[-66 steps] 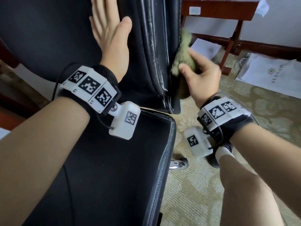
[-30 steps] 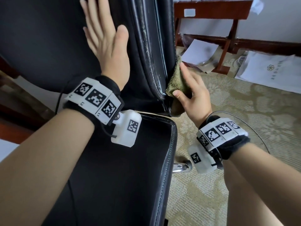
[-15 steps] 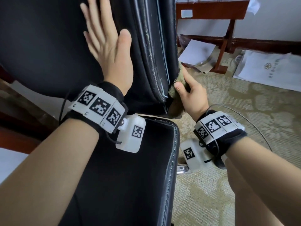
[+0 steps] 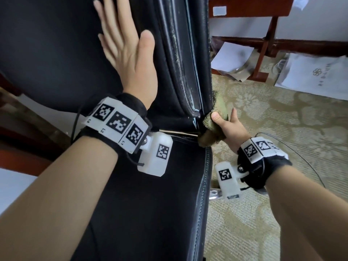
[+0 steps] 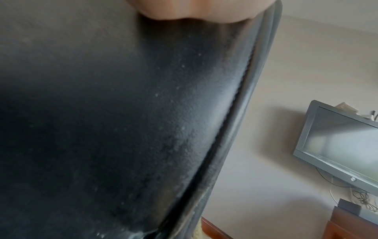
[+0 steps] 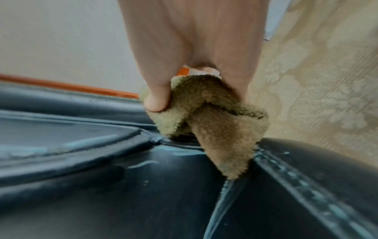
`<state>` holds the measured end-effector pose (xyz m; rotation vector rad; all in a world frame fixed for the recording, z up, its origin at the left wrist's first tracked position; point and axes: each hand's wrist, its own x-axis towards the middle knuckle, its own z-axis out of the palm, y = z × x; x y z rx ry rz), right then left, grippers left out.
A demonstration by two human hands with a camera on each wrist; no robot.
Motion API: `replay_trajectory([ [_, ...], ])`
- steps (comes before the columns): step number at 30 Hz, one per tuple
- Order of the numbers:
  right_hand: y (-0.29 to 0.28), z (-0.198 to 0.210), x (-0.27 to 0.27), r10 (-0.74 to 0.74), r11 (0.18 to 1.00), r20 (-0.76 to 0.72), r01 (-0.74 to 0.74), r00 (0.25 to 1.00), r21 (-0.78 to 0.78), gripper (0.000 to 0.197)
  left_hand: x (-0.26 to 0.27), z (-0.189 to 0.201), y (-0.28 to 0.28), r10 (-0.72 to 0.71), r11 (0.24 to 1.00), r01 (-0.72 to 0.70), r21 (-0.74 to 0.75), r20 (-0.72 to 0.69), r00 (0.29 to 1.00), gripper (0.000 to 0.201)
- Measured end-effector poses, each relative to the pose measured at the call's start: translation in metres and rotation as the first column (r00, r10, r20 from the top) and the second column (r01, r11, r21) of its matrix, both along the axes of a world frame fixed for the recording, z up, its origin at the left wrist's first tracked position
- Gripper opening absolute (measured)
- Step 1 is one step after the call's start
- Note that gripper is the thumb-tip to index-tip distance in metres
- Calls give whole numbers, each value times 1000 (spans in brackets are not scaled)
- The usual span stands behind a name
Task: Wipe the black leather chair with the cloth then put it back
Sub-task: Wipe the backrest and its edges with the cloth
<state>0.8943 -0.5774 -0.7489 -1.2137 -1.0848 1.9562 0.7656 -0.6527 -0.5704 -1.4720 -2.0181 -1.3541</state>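
At the lower centre lies the seat of the black leather chair [image 4: 146, 213], smooth with a stitched edge, its backrest rising toward the top of the frame. My right hand [image 4: 228, 129] pinches the fuzzy olive-green cloth [image 4: 212, 129], bunched and hanging downward, against the backrest's lower right corner. Further up, my left hand [image 4: 130, 59] presses flat, fingers spread, on the backrest.

left hand [image 4: 130, 59] flat on chair [image 4: 56, 44] backrest | right hand [image 4: 228, 129] grips cloth [image 4: 212, 127] (at backrest's base)
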Motion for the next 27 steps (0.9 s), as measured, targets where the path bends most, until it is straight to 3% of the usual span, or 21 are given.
replay_trajectory([
  [3,4,9,1,70,993,35,-66,997,-98,59,0,-1,0,-5,1000,5,-3,8,1000,70],
  [6,4,29,1,277,960,320,-243,906,-143,70,-1,1,-1,-1,1000,1,-3,15,1000,65],
  [7,4,36,0,301,951,334,-254,893,-176,71,-1,2,-1,-3,1000,3,-7,16,1000,62],
  [9,3,46,-1,254,954,242,-203,936,-220,61,-1,4,-3,-5,1000,6,-17,16,1000,61],
  [11,1,52,-3,110,971,142,-76,984,-226,52,-1,6,-4,0,1000,1,-25,23,1000,61],
  [14,-10,44,-7,-149,986,132,158,980,-61,53,-1,6,-5,-9,1000,10,-25,22,1000,60],
  [16,-23,37,-8,-304,944,117,283,945,171,50,-1,4,-4,-10,1000,10,-27,14,1000,59],
  [18,-29,30,-6,-371,882,125,307,920,358,49,-2,4,-4,-14,999,14,-28,20,1000,58],
  [22,-20,23,-5,-325,860,229,185,918,476,45,-2,4,-2,-12,1000,12,-22,38,999,58],
  [24,-17,21,-8,-239,895,304,88,922,436,45,-3,3,-1,-6,1000,7,-19,39,999,58],
  [27,-17,10,-13,-114,933,243,20,963,360,56,-3,2,-2,-17,1000,18,-22,31,999,59],
])
